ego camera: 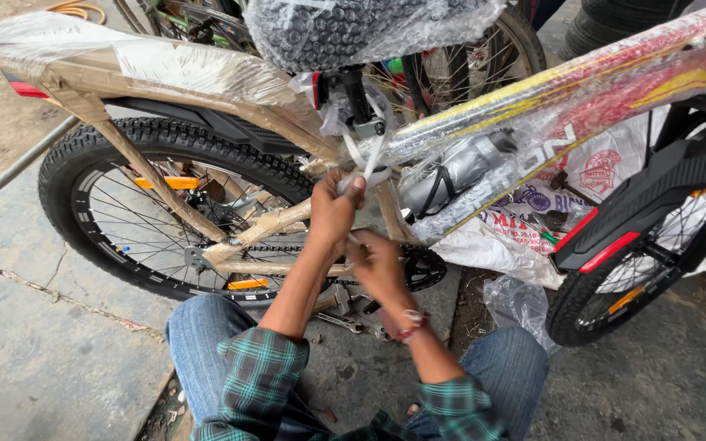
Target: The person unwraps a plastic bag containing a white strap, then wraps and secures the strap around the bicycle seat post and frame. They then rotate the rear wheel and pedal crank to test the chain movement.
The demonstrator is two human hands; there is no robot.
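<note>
The white plastic strip wound round the bicycle frame under the seat post looks thin, soft and slippery to me; best pinched near its loose end. My left hand is closed on it. My right hand, just below, is curled, on what I cannot tell. The rear wheel stands left of both.

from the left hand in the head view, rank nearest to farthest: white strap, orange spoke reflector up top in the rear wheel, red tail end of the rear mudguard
Measured from the left hand:
1. White strap, at its fingertips by the seat post.
2. Orange spoke reflector, to the left inside the rear wheel.
3. Red tail end of the rear mudguard, far upper left.
</note>
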